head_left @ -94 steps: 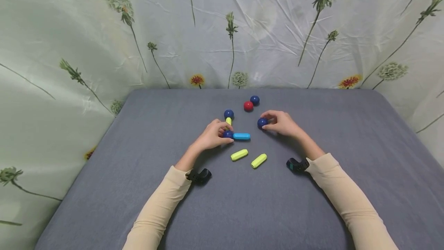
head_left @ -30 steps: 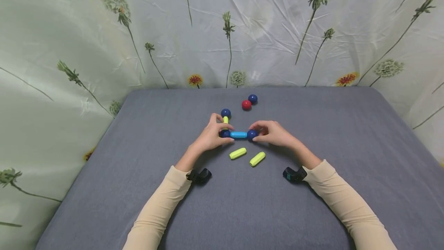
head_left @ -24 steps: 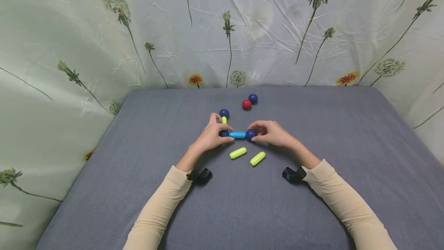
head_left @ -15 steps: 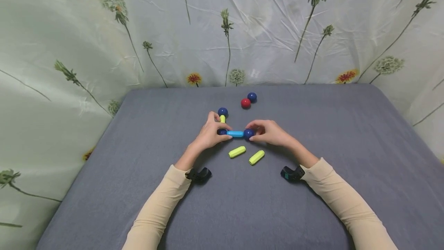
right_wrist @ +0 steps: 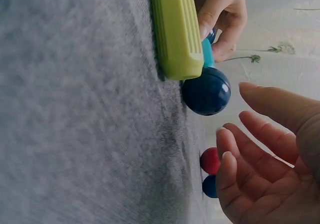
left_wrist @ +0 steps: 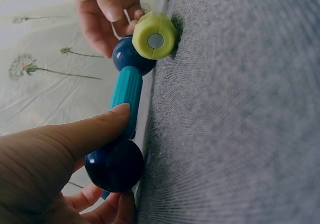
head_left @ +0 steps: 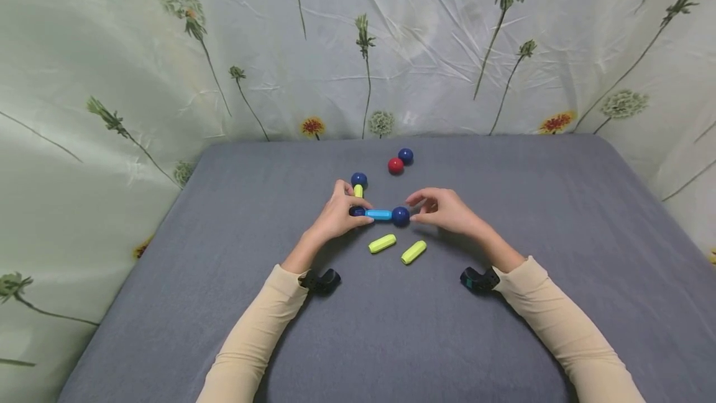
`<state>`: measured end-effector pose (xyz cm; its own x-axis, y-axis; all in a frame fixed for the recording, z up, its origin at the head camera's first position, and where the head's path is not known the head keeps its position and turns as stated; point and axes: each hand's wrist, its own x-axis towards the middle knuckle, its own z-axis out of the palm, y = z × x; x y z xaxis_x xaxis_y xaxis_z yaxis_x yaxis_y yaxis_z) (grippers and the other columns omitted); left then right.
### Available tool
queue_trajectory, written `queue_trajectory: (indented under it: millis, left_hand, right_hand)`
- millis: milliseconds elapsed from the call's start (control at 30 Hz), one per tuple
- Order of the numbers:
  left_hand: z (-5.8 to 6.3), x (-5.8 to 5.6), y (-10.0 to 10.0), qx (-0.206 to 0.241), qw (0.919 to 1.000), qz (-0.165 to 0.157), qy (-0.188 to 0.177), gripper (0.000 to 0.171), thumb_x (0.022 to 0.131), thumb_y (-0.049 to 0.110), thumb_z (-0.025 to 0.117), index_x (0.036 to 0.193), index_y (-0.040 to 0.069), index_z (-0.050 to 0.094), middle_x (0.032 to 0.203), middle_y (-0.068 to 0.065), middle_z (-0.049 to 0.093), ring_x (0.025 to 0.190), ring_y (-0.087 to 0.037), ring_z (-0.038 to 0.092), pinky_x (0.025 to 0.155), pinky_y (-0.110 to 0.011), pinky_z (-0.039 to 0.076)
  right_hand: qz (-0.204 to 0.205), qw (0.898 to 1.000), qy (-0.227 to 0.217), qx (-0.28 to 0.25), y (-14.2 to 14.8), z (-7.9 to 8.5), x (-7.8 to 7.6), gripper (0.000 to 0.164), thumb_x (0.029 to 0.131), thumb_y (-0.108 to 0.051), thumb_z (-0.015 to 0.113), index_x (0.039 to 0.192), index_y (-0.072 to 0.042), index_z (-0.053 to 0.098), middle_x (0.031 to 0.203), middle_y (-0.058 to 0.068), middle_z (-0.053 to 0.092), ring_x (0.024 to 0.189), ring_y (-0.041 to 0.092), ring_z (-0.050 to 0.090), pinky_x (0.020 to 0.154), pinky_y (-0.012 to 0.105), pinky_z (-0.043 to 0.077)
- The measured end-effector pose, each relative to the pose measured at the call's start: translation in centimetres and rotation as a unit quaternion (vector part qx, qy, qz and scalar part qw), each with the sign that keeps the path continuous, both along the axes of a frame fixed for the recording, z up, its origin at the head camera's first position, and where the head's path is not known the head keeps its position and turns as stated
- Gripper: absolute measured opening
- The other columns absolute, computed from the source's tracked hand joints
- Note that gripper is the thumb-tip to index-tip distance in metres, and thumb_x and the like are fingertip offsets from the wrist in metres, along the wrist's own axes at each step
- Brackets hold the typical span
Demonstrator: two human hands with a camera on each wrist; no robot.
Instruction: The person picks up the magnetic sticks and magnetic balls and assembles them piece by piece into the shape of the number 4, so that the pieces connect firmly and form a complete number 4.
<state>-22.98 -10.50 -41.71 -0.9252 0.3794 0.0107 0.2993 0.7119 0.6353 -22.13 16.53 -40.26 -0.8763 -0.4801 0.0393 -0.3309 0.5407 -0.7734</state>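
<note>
Holding hand: the left hand [head_left: 335, 215] pinches a dark blue ball [left_wrist: 115, 165] between thumb and fingers, the thumb also lying along the near end of a light blue rod [head_left: 378, 214].
Free hand: the right hand [head_left: 447, 211] holds nothing; its fingers are loosely bent and well spread from the thumb, just beside the end ball [head_left: 400, 216], with a narrow gap between.
Blue bar: the light blue rod lies crosswise on the tabletop [head_left: 425, 341], touching the pinched ball on its left and the end ball on its right.
Side arm: an upright-running yellow rod [head_left: 358, 191] reaches away from the person to a far blue ball [head_left: 359, 180], roughly square to the blue bar; its nearer end is hidden by the left hand.
Loose rods: two yellow pieces, the left one [head_left: 382, 244] and the right one [head_left: 414, 252], lie slanted and apart, nearer the person than the blue bar.
Loose balls: a red ball [head_left: 395, 166] sits just beside a spare blue ball [head_left: 405, 155], beyond the bar.
Wrists: a black band [head_left: 321, 282] shows below each cream sleeve [head_left: 260, 322].
Backdrop: flower-printed cloth [head_left: 436, 79] hangs behind the grey-covered surface.
</note>
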Motion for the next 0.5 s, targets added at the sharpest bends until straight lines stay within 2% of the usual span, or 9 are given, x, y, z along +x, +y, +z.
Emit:
queue_trajectory:
  millis: [233,333,500]
  left_hand:
    - [-0.2,-0.2,-0.1,0.003,1.0,-0.002,-0.003,0.024,0.092,0.02,0.081,0.11,0.004,0.08,0.112,-0.01,0.033,0.1,-0.023,0.039,0.079,-0.03,0.031]
    - [-0.1,-0.2,-0.2,-0.001,1.0,0.002,-0.005,0.025,0.092,0.021,0.081,0.11,0.004,0.081,0.111,-0.01,0.033,0.1,-0.023,0.039,0.078,-0.029,0.031]
    - [-0.1,-0.1,-0.1,-0.008,0.9999,0.011,-0.01,0.026,0.091,0.022,0.082,0.111,0.005,0.081,0.108,-0.009,0.035,0.1,-0.022,0.039,0.078,-0.03,0.031]
  right_hand:
    - [-0.01,1.0,0.021,-0.008,0.0,0.3,0.9,0.023,0.09,-0.003,0.077,0.113,0.004,0.074,0.107,0.021,0.075,0.084,0.016,0.065,0.071,0.023,0.05]
    - [0.003,1.0,0.018,-0.012,-0.4,0.2,1.4,0.02,0.091,-0.002,0.077,0.111,0.002,0.076,0.103,0.019,0.076,0.082,0.012,0.063,0.073,0.023,0.05]
    - [0.049,0.999,0.011,-0.02,-1.5,0.0,2.2,0.018,0.091,-0.003,0.076,0.109,0.002,0.077,0.102,0.017,0.077,0.077,0.007,0.057,0.071,0.022,0.049]
